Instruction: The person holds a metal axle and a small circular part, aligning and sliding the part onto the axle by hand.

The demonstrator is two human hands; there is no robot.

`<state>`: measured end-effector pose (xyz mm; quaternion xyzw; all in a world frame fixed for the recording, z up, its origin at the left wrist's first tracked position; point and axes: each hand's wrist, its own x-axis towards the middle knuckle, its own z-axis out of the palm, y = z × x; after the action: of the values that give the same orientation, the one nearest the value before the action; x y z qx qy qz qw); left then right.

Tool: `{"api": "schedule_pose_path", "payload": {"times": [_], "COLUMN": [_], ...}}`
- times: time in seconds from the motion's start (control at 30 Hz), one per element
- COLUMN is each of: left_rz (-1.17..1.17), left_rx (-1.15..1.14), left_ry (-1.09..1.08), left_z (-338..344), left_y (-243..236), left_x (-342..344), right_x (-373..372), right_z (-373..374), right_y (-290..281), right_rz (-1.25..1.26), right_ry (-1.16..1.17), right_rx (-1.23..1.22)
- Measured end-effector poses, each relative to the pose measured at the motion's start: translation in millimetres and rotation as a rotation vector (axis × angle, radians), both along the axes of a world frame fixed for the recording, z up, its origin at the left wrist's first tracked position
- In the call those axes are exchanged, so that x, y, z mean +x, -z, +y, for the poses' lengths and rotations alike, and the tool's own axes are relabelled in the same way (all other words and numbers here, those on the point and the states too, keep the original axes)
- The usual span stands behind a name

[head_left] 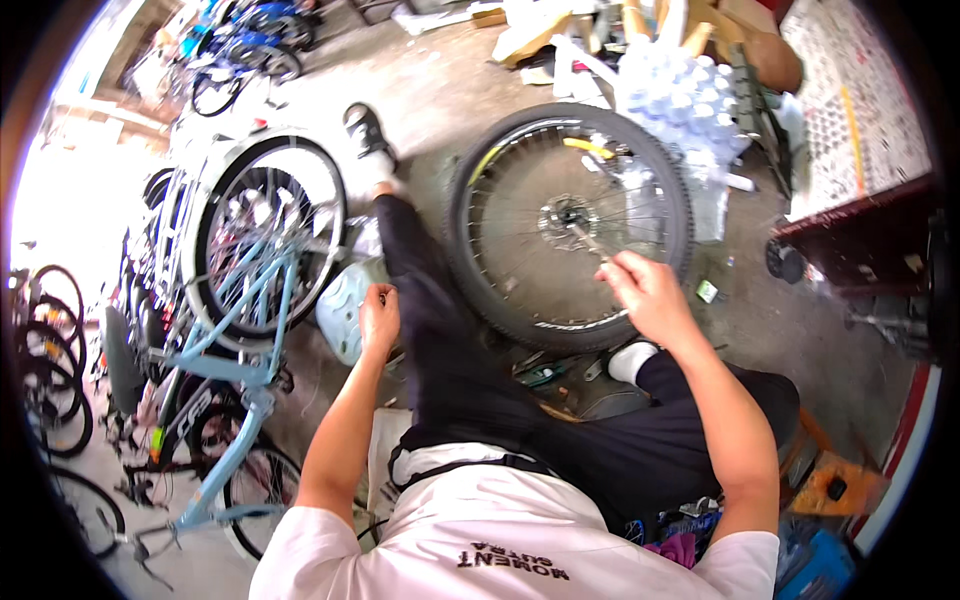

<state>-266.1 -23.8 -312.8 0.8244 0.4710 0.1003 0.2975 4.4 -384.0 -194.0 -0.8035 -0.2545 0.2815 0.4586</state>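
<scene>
A bicycle wheel (470,250) with a thick knobby tyre lies flat on the floor in front of me. My right hand (630,290) is closed on a slim metal tool (590,240), whose tip meets the hub (568,220) at the middle of the brake disc. My left hand (378,320) is closed beside my outstretched leg, over the edge of a pale blue rounded object (342,320); what it holds, perhaps something small and dark, I cannot make out. Small tools (542,372) lie below the wheel, near my right foot.
A light blue bicycle (225,370) and several other bikes (55,360) crowd the left; blue bikes (250,40) stand at the back. Bottle packs (680,100), cardboard (750,40) and a dark red cabinet (840,250) are at the right. An orange stool (840,485) is behind my right side.
</scene>
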Motion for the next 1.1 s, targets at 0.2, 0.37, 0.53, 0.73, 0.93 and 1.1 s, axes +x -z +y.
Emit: {"api": "schedule_pose_path", "payload": {"times": [0.2,0.37,0.53,0.73,0.93,1.1], "left_rz": [0.457,0.392,0.220,0.270,0.256,-0.258], "left_rx": [0.220,0.161,0.074,0.115,0.213,-0.181], "left_ry": [-0.117,-0.119,-0.119,-0.171,-0.325,-0.001], "left_z": [53.1,53.0,53.3,60.9,50.9,-43.0], "left_y": [31.0,20.7,36.4,49.8,39.3,-53.8], "left_x": [-95.2,-100.6,-87.1,-96.1,-75.6,37.6], "right_x": [-3.0,-4.9,-2.5,-1.3,-1.7,-3.2], "right_z": [-8.9,-10.0,-6.6,-4.5,-10.3,-0.5], "right_y": [5.1,3.3,5.0,7.9,9.3,7.5], "right_rz": [0.107,0.164,0.155,0.141,0.019,-0.020], "right_ry": [0.074,0.065,0.037,0.006,0.024,-0.026], "right_rx": [0.060,0.072,0.051,0.053,0.057,-0.046]}}
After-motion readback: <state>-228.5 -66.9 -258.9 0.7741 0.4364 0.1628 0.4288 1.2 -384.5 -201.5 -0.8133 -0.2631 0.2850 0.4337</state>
